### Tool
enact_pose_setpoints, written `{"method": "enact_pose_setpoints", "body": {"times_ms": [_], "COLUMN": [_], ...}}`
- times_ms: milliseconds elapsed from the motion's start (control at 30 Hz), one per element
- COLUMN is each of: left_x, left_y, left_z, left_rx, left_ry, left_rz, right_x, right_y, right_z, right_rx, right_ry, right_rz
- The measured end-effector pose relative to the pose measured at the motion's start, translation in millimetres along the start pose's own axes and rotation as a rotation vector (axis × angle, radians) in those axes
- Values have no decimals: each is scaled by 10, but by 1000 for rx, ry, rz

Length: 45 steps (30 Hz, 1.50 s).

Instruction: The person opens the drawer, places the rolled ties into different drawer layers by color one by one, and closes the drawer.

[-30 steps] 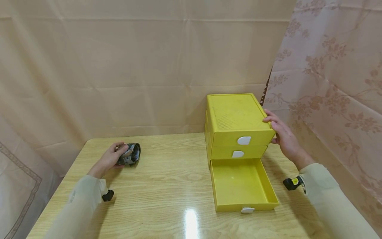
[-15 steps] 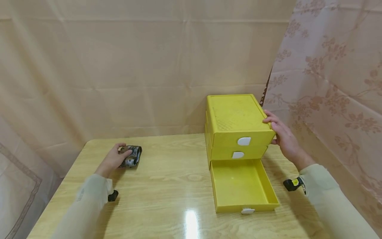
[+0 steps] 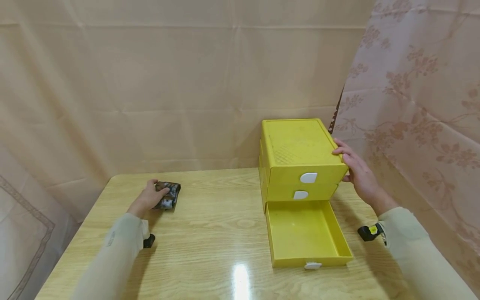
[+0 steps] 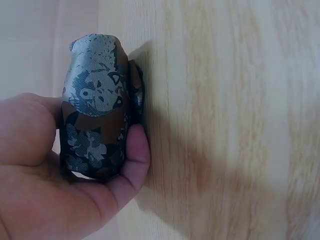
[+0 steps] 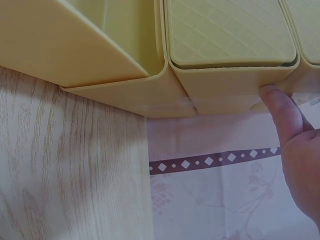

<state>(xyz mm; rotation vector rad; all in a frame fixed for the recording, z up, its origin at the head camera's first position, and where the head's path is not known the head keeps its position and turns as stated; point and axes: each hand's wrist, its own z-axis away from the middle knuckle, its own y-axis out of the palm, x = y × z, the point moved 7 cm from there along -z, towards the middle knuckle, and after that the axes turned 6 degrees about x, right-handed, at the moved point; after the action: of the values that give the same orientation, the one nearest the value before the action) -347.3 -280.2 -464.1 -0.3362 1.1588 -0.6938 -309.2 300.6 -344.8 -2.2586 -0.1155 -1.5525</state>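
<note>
At the back left of the table, my left hand (image 3: 144, 201) holds a rolled-up patterned cloth (image 3: 173, 195). In the left wrist view the cloth (image 4: 95, 95) is dark, with woven grey and brown animal and leaf figures, and my fingers curl round its lower end close over the tabletop. A yellow drawer cabinet (image 3: 296, 143) stands at the right. On its upper right edge rests my right hand (image 3: 361, 179), fingers spread over the top and side. The right wrist view shows a straight finger (image 5: 282, 112) touching the cabinet's side wall (image 5: 230, 90).
The cabinet's bottom drawer (image 3: 305, 233) is pulled out toward me and holds nothing visible. Two upper drawers with white handles (image 3: 308, 178) are closed. The wooden table (image 3: 210, 233) ends near the cabinet's right side. Beige curtain (image 3: 168, 83) hangs behind.
My left hand has shifted slightly right with the cloth, which has turned and now looks flatter. The right hand stays at the cabinet's edge.
</note>
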Motion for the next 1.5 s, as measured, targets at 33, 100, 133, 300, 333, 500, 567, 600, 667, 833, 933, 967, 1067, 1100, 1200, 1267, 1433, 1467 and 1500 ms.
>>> {"method": "enact_pose_setpoints", "body": {"times_ms": [33,100,133,300,333,500,567,600,667,833,933,967,1067,1100,1200,1267,1433,1467,1500], "left_x": [2,3,8,1,-2,-5,1,3,3,10,16,21,23,27,28,31,1,-7,-19], "left_y": [2,4,2,-14,-20,-39,-41,-44,-49,-40,-28,-24,-11,-8,12,29,72,74,74], "left_z": [-6,-10,-15,-27,-30,-31,-32,-35,-40,-51,-58,-64,-69,-71,-61,-57,-50,-49,-44], "left_rx": [3,20,25,34,31,22,26,26,25,34,40,42,50,52,61,65,65,58,52], "left_ry": [-3,-10,-13,-19,-14,-6,-7,-9,-15,-28,-31,-33,-39,-44,-54,-69,-69,-64,-57], "left_rz": [1,-6,-2,-13,-17,-29,-29,-34,-43,-41,-36,-32,-28,-26,-23,-28,-55,-77,-105], "right_x": [-2,0,-1,3,2,2,-3,-6,-7,-10,-17,-20,-24,-25,-25,-23,-22,-22,-23], "right_y": [-2,-2,-3,-6,-7,-2,-1,-3,-3,-5,-7,-9,-11,-12,-13,-13,-10,-10,-9], "right_z": [2,7,8,20,21,15,9,9,6,-5,-9,-11,-6,-2,9,13,8,6,3], "right_rx": [-2,-2,-4,-2,-2,4,5,4,3,5,6,6,4,5,5,3,4,5,6], "right_ry": [3,7,9,5,5,-4,-4,-1,-2,-3,-2,-2,-2,-2,0,1,-1,-2,-3], "right_rz": [6,22,32,61,66,46,41,51,58,38,24,19,22,29,51,69,58,56,51]}}
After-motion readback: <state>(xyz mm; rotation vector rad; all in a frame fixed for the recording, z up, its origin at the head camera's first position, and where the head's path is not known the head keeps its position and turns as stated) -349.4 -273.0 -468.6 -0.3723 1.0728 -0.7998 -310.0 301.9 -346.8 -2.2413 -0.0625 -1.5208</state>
